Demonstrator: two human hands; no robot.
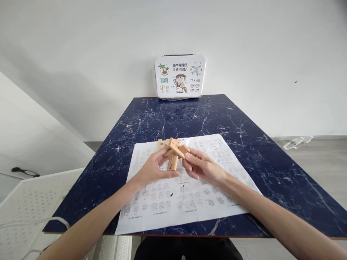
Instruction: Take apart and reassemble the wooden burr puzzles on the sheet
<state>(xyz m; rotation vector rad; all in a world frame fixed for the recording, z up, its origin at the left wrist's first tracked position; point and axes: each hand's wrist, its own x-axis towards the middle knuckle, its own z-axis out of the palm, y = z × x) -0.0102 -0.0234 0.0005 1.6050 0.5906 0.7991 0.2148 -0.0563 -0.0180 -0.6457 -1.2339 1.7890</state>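
Above the printed sheet point(162, 202), both my hands hold a partly joined wooden interlocking puzzle point(173, 162) made of crossed notched bars. My left hand point(154, 168) grips it from the left, with the thumb below and the fingers behind the bars. From the right, my right hand point(202, 166) pinches the end of a slanting bar between thumb and fingers. One bar points toward me and carries a dark mark. Behind the puzzle, pale notched wooden pieces point(160, 143) lie at the sheet's top edge, partly hidden.
The sheet shows rows of small line drawings and lies on a dark blue marbled table point(151, 119). A white cartoon-printed case point(180, 77) stands at the far edge against the wall. White perforated furniture point(35, 202) with a cable is at left. A clear plastic item point(297, 142) lies on the floor at right.
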